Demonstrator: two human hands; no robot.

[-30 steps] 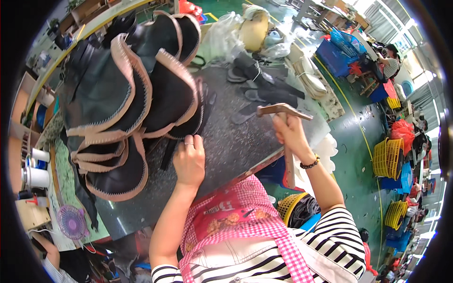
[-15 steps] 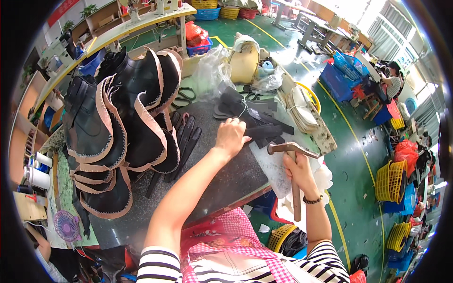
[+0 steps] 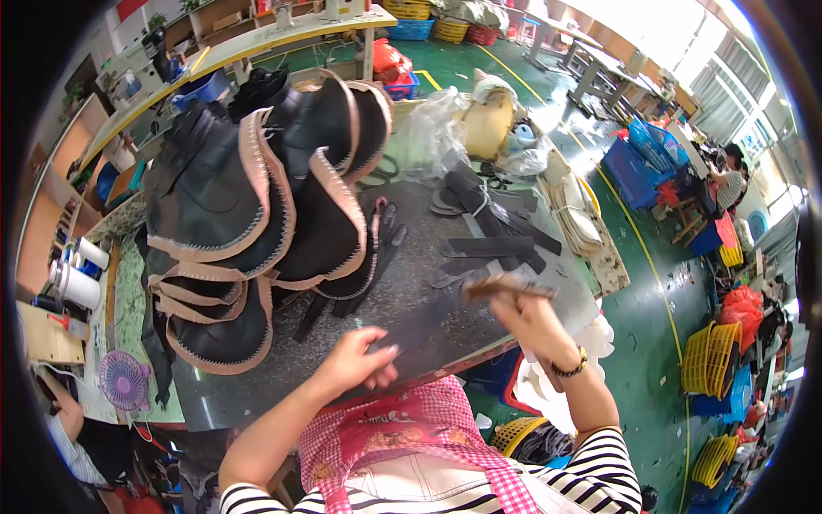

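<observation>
My right hand is wrapped round the handle of a hammer, whose blurred metal head is over the dark stone slab. Nearer the front edge, my left hand has its fingers curled. A black strip, smeared by motion, runs from those fingers toward the hammer, and they appear to grip its near end. Beyond both hands lies a loose pile of black strips, partly tied with white cord. More dark strips rest beside the stitched black shoe uppers.
Black shoe uppers with pinkish stitched edges are stacked high on the left. Green-handled scissors and a clear plastic bag are behind. A bundle of pale pieces lies at the right edge. A purple fan stands at the left.
My left hand has come back from the strip pile toward me, with a blurred black strip now beside it. My right hand and the hammer have moved left over the slab.
</observation>
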